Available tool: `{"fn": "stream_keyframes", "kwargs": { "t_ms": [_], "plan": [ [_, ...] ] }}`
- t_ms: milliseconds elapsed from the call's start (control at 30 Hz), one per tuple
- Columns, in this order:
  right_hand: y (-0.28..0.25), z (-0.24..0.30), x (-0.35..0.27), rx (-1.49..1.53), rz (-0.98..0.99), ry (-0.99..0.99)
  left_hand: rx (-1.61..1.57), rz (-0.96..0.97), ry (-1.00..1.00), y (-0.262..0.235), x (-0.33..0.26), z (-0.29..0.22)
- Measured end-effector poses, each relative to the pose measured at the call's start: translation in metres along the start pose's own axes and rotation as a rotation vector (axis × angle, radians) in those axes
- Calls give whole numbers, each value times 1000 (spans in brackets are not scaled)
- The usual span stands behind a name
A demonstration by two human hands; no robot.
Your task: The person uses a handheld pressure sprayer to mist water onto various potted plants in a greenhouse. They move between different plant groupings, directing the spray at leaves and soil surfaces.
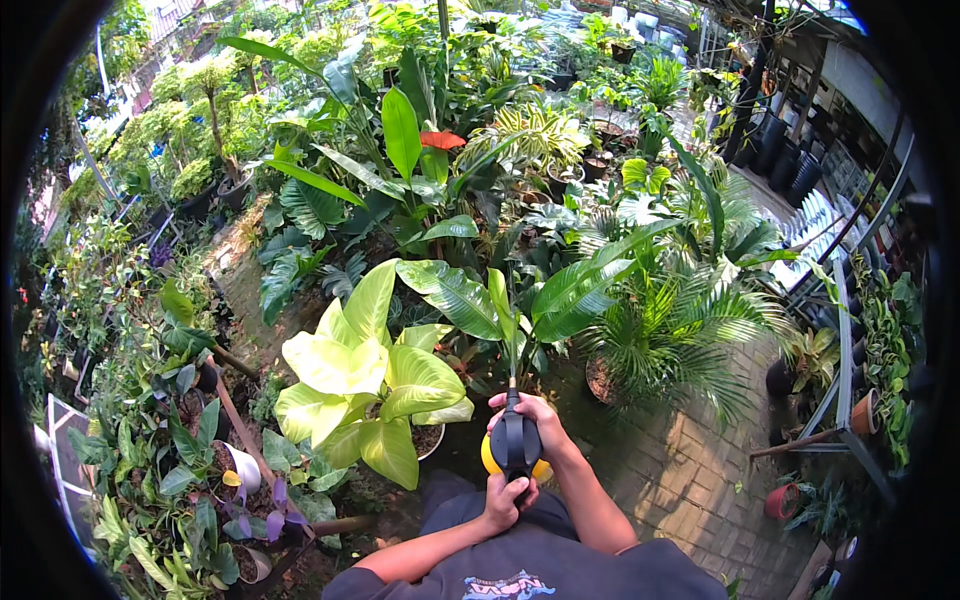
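- Closest to the camera, a dark cloth shirt with a pale chest print (620, 575) is seen at the lower edge.
- A black plastic sprayer with a rounded yellow body (517, 447) is held up just in front of the shirt, at lower centre; its brass-coloured nozzle tip (513, 384) is pointed away from the wearer.
- Left hand (505, 502): closed around the near end of the sprayer, thumb laid on top.
- Right hand (543, 422): wrapped around the far part from the right, fingers seen on both sides of the black neck. Contact on the underside is hidden.
- Just beyond, to the left, a broad-leaved yellow-green plant (375, 375) is borne in a round white pot (430, 440).
- Directly ahead, a dark green plant with long glossy leaves (455, 295) is lined up with the nozzle tip; whether they touch cannot be told.
- To the right, a feathery green palm (660, 345) is set beside sunlit brick paving (690, 490).
- Farther off, an orange-red bloom or leaf (443, 140) is noted among tall foliage, with a yellow-striped, spiky plant (535, 135) to its right.
- At far upper right, tall black plastic pots (785, 165) are grouped under a grey roof (850, 65).
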State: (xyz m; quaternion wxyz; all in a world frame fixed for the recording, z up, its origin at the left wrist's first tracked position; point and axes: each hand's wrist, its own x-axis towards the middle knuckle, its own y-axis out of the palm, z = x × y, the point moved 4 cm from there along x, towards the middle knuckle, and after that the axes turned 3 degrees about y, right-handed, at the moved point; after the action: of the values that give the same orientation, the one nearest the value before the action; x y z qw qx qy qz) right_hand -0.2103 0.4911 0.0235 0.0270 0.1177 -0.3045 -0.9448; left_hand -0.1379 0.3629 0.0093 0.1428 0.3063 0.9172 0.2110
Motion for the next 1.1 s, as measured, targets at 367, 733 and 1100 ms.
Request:
{"fn": "stream_keyframes", "kwargs": {
  "t_ms": [367,733,1100],
  "plan": [
    [-17,17,10,-6,-66,-70,54,116,-35,-4,32,-3],
    [-26,7,4,46,-96,-64,78,53,-10,2,27,3],
    [-46,9,-13,84,-97,-104,71,90,-20,19,25,17]
  ]
}}
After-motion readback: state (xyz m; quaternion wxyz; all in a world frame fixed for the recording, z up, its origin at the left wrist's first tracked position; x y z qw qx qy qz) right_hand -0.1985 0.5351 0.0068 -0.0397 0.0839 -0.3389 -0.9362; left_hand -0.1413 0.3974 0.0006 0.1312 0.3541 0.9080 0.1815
